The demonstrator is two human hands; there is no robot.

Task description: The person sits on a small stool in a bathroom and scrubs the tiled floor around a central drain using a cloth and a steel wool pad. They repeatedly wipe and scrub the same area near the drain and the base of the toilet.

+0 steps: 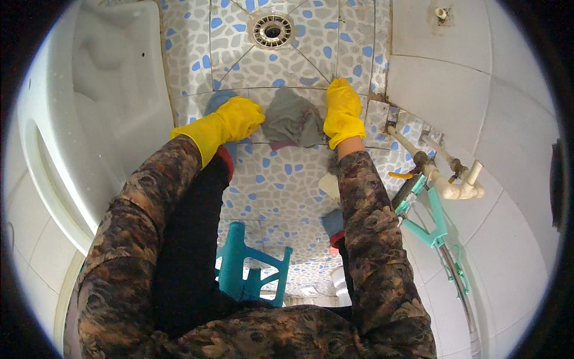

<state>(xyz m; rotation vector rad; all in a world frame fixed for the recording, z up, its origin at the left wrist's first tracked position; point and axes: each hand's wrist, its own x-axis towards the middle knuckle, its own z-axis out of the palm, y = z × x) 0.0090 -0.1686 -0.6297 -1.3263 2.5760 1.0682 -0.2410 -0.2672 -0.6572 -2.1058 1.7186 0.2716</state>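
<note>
My left hand (242, 119), in a yellow rubber glove, is curled over the tiled floor beside a crumpled grey cloth (293, 117). Its fingertips are turned down, so whatever may be under them is hidden. On the cloth's other side, my right hand (343, 104) wears a matching glove and is bunched against the floor near a tile seam. Its palm is out of sight, and I cannot tell if it holds anything. The cloth lies flat on pebble-patterned tiles (278, 168) between both hands. Ahead of them sits a round metal floor drain (272, 31).
A white bathtub (121, 89) runs along the left. Pale pipes (448, 188) with a yellow-handled valve jut out at right, near a green-headed mop (432, 224) leaning on the wall. Behind stands a teal plastic stool (235, 264). A pale flat piece (329, 186) lies by my right forearm.
</note>
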